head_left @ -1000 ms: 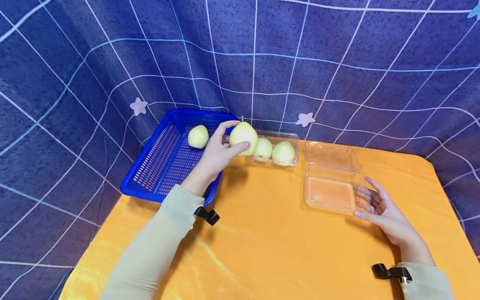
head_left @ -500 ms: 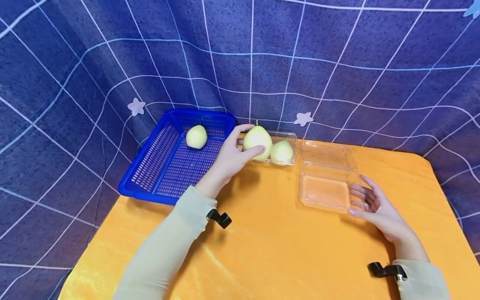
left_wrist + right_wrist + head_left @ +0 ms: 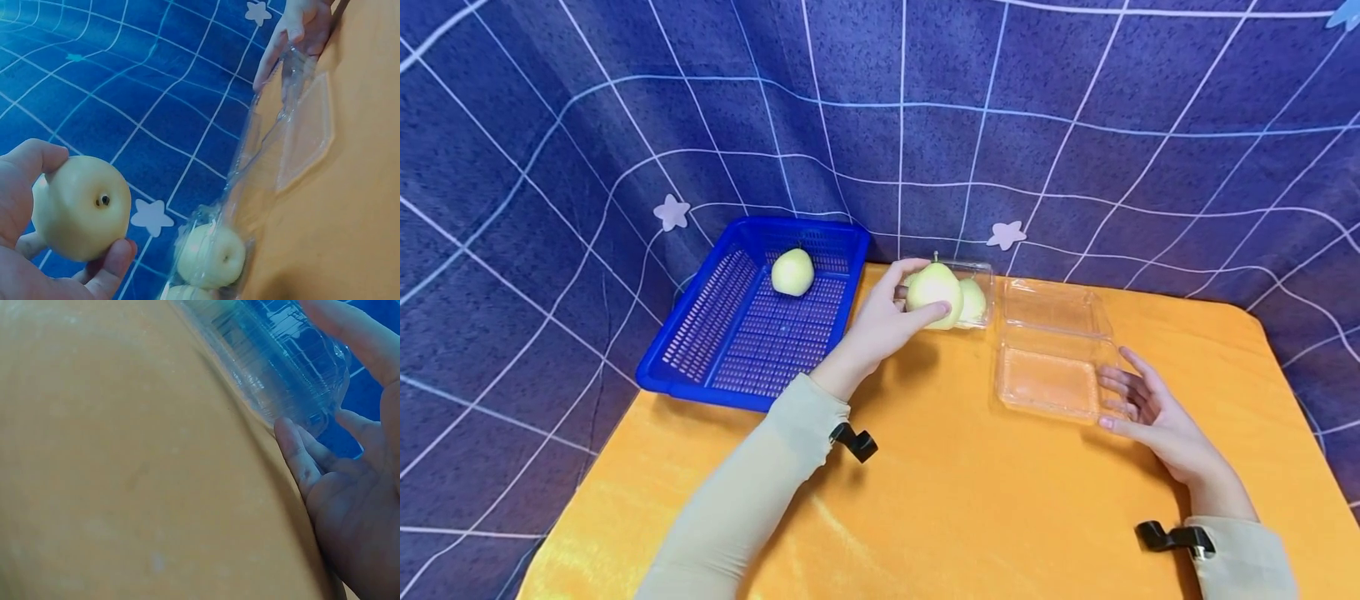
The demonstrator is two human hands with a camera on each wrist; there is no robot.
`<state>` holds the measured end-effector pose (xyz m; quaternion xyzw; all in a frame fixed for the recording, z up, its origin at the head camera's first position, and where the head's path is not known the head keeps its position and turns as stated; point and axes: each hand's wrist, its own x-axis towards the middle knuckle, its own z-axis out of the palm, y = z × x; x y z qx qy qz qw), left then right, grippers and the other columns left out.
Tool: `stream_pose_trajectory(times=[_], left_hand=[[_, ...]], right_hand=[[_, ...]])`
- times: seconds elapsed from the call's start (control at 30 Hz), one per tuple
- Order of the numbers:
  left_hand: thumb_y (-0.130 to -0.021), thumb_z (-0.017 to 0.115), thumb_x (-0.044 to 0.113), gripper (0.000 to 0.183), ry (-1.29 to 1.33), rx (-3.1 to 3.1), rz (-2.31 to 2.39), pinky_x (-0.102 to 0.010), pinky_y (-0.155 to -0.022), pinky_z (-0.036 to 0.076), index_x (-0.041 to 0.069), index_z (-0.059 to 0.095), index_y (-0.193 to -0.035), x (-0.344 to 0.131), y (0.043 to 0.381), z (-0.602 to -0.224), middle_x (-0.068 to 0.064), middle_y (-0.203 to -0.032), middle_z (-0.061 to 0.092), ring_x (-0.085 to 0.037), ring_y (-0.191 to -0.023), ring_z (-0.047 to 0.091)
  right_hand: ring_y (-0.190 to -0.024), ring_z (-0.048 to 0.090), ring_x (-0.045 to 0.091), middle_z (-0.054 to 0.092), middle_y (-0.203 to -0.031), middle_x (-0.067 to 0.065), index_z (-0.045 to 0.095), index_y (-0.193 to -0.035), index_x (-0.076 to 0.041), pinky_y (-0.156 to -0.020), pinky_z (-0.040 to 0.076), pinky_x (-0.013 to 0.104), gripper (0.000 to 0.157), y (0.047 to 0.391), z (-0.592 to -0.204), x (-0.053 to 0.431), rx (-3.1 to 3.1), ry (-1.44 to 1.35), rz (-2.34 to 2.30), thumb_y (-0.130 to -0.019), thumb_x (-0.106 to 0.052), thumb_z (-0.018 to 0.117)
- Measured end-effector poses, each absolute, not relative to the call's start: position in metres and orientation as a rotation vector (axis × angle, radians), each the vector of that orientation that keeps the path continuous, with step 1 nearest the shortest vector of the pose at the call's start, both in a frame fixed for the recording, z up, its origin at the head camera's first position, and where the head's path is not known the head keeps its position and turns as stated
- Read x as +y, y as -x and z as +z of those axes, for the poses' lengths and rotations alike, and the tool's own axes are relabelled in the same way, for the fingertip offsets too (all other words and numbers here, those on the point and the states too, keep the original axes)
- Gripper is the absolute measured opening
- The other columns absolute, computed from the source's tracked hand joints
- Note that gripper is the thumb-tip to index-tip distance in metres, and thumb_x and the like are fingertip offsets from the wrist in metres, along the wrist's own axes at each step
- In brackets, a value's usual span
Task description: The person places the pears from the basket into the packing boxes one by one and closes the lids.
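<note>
My left hand [image 3: 880, 327] holds a pale yellow-green pear [image 3: 936, 293] between thumb and fingers, up above the table. In the head view this pear partly covers a clear plastic box [image 3: 989, 287] with pears inside, one of which [image 3: 973, 302] shows at its right. The left wrist view looks at the held pear [image 3: 81, 206] from its blossom end. To the right, an opened clear plastic clamshell [image 3: 1049, 385] lies on the table with no fruit in it. At its right side rests my right hand [image 3: 1165, 429], thumb near the front corner and fingers loosely extended against the wall.
A blue perforated basket [image 3: 688, 388] stands at the left with a single pear [image 3: 792, 272] in it. Orange cloth [image 3: 1000, 500] covers the table. Behind hangs a dark blue curtain [image 3: 850, 133] with a white grid and star shapes.
My left hand has carried the pear rightward, away from the basket and across the front of the pear-filled box. The right hand stays at the clamshell's side.
</note>
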<state>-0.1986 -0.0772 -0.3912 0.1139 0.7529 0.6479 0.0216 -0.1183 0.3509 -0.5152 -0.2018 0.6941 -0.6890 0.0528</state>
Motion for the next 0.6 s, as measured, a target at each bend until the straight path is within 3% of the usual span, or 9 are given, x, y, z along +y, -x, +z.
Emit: stream_pose_trajectory(times=[0.27,0.47,0.6], left_hand=[[-0.093,0.089,0.024,0.068,-0.325,2.364,1.949,-0.033,-0.08,0.054,0.022,0.057,-0.153,-0.061,0.198,-0.397,-0.014,-0.133,0.061,-0.024,-0.106,0.061],[-0.09,0.091,0.023,0.067,-0.324,2.351,1.956,-0.031,-0.081,0.056,0.022,0.061,-0.15,-0.046,0.196,-0.401,-0.007,-0.142,0.053,-0.026,-0.11,0.06],[-0.088,0.093,0.02,0.065,-0.315,2.305,2.003,-0.03,-0.079,0.057,0.023,0.064,-0.146,-0.035,0.196,-0.404,-0.007,-0.136,0.057,-0.023,-0.107,0.06]], right_hand=[[-0.142,0.052,0.009,0.047,-0.163,0.007,0.01,-0.176,-0.01,-0.108,0.048,0.016,0.108,0.12,-0.515,0.351,2.104,0.618,-2.088,-0.091,0.029,0.065],[-0.141,0.052,0.008,0.047,-0.163,0.006,0.011,-0.176,-0.011,-0.107,0.048,0.015,0.107,0.118,-0.514,0.351,2.136,0.592,-2.056,-0.092,0.028,0.065],[-0.14,0.053,0.008,0.048,-0.162,0.006,0.011,-0.176,-0.011,-0.107,0.048,0.015,0.107,0.118,-0.514,0.351,2.148,0.592,-2.047,-0.093,0.027,0.065]])
